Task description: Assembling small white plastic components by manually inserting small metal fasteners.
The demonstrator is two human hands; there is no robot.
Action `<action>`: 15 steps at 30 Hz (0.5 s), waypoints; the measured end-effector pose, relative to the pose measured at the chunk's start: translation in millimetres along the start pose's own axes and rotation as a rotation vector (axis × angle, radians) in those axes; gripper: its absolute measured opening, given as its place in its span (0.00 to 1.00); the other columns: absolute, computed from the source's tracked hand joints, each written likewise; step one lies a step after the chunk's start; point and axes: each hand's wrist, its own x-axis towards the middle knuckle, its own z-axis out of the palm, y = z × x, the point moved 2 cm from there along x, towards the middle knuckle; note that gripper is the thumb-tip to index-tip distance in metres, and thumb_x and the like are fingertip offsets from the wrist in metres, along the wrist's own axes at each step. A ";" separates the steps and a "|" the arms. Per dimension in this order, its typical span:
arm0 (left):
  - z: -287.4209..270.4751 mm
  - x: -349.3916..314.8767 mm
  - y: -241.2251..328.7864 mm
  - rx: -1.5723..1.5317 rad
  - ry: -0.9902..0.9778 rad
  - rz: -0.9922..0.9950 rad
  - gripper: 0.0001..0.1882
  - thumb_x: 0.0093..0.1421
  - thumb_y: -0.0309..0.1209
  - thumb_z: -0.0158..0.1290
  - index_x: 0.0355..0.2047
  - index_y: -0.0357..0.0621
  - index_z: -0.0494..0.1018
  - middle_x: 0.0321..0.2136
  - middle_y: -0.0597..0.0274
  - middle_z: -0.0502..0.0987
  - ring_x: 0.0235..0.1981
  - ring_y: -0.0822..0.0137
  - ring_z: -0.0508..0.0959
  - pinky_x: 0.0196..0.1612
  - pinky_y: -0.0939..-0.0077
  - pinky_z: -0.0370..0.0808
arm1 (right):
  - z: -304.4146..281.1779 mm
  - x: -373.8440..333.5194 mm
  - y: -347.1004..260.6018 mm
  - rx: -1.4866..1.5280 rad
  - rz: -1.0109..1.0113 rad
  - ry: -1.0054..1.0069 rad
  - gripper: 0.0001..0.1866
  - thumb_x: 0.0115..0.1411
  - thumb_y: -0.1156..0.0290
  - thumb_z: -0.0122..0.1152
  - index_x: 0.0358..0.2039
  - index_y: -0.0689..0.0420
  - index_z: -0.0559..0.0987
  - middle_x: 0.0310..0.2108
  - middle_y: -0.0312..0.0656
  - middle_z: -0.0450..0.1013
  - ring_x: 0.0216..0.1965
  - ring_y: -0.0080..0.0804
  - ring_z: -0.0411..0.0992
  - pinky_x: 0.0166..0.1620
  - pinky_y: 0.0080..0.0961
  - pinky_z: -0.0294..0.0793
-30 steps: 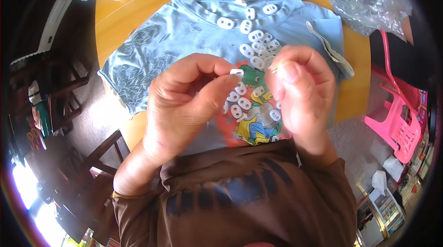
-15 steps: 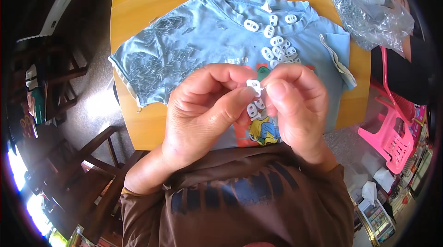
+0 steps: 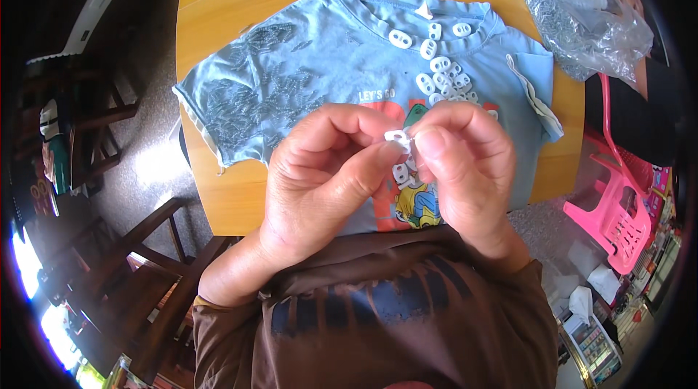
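Note:
My left hand (image 3: 316,178) pinches a small white two-holed plastic piece (image 3: 397,137), shaped like a cord lock, between thumb and forefinger. Against its right side press the closed fingertips of my right hand (image 3: 469,171). Whatever they grip is mostly hidden; only a thin dark bit shows. Both hands are held above a light blue T-shirt (image 3: 342,69) spread on the table. More white two-holed pieces (image 3: 440,65) lie in a strip from its collar downward, partly behind my hands. Many tiny dark metal springs (image 3: 265,91) are scattered over the shirt's left side and sleeve.
The shirt lies on a yellow wooden table (image 3: 211,18). At the far right sits a clear plastic bag (image 3: 582,25) of small grey parts, with bagged white pieces beside it. A pink plastic chair (image 3: 618,222) stands to the right, dark wooden furniture (image 3: 156,265) to the left.
The white piece has tilted a little between my left fingers, and my right fingertips have come closer against it. The whole view has shifted slightly.

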 end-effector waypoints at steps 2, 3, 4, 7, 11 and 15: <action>-0.3 0.4 -0.3 0.010 0.001 0.001 0.08 0.56 0.17 0.48 0.37 0.35 0.68 0.30 0.62 0.73 0.29 0.79 0.72 0.30 0.87 0.71 | 0.3 -0.1 0.3 0.014 0.000 -0.003 0.06 0.58 0.79 0.52 0.36 0.65 0.72 0.31 0.37 0.71 0.31 0.14 0.67 0.35 0.13 0.67; -0.2 0.5 -0.5 0.020 0.000 0.004 0.08 0.56 0.17 0.48 0.37 0.35 0.68 0.31 0.62 0.73 0.29 0.79 0.72 0.31 0.87 0.71 | 0.5 -0.2 0.2 0.014 0.000 -0.002 0.06 0.58 0.79 0.52 0.36 0.65 0.72 0.31 0.37 0.72 0.31 0.14 0.67 0.35 0.13 0.67; 0.3 0.3 -0.9 0.020 0.001 0.003 0.08 0.56 0.17 0.48 0.37 0.35 0.68 0.31 0.62 0.73 0.29 0.79 0.72 0.31 0.87 0.71 | 0.4 -0.2 0.4 0.014 0.000 -0.001 0.06 0.58 0.79 0.52 0.36 0.65 0.72 0.30 0.37 0.72 0.31 0.14 0.67 0.35 0.13 0.67; 0.9 -0.2 -1.1 0.018 0.051 0.026 0.07 0.56 0.17 0.48 0.36 0.35 0.68 0.31 0.62 0.73 0.29 0.80 0.71 0.31 0.87 0.71 | -2.4 -0.1 0.1 -0.054 -0.006 0.000 0.06 0.57 0.79 0.52 0.36 0.65 0.72 0.30 0.37 0.72 0.32 0.14 0.67 0.36 0.12 0.67; 0.1 0.4 -0.1 0.032 0.034 0.025 0.07 0.56 0.16 0.48 0.36 0.35 0.68 0.30 0.62 0.74 0.29 0.80 0.71 0.32 0.87 0.70 | -0.2 0.0 0.5 -0.059 0.001 0.027 0.05 0.57 0.79 0.53 0.35 0.65 0.72 0.30 0.37 0.72 0.32 0.14 0.68 0.36 0.13 0.67; 5.7 1.6 0.3 0.083 0.145 0.030 0.05 0.55 0.20 0.49 0.33 0.39 0.68 0.25 0.59 0.75 0.18 0.78 0.69 0.21 0.88 0.67 | -1.3 0.1 0.1 -0.152 -0.019 0.022 0.05 0.57 0.79 0.53 0.35 0.65 0.72 0.30 0.37 0.72 0.32 0.15 0.68 0.37 0.13 0.68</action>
